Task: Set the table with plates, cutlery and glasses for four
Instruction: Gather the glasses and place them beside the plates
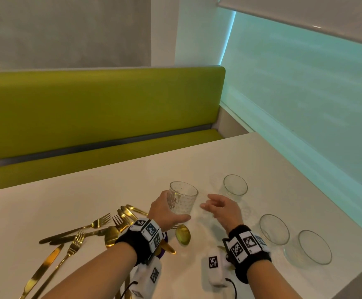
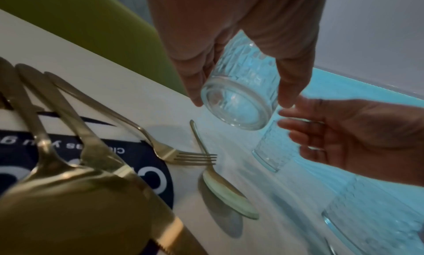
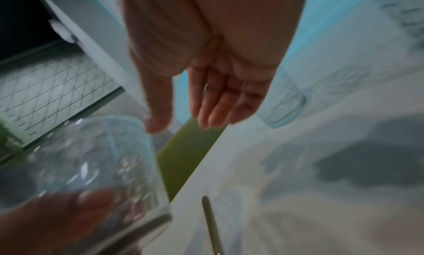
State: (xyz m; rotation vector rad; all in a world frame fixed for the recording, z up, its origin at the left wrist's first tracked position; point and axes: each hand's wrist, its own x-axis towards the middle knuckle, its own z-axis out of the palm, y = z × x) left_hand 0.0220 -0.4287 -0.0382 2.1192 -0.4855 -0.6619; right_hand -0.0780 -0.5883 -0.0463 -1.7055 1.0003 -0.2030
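My left hand (image 1: 172, 209) grips a clear textured glass (image 1: 182, 198) upright just above the white table (image 1: 102, 190); in the left wrist view its thick base (image 2: 238, 104) shows between thumb and fingers. My right hand (image 1: 210, 202) hovers to the right of that glass with loose, straight fingers (image 3: 213, 110) and holds nothing. Three more glasses stand on the table: one (image 1: 235, 187) behind my right hand and two (image 1: 274, 229) (image 1: 314, 248) near the right edge. Gold cutlery (image 1: 93, 225) lies in a loose pile at the left.
A single gold spoon (image 1: 183, 234) lies between my wrists, a fork (image 2: 183, 155) crossing its handle. A dark blue round item with white lettering (image 2: 158, 179) lies under the cutlery. A green bench (image 1: 102, 108) runs behind the table. A window wall (image 1: 305, 93) borders the right side.
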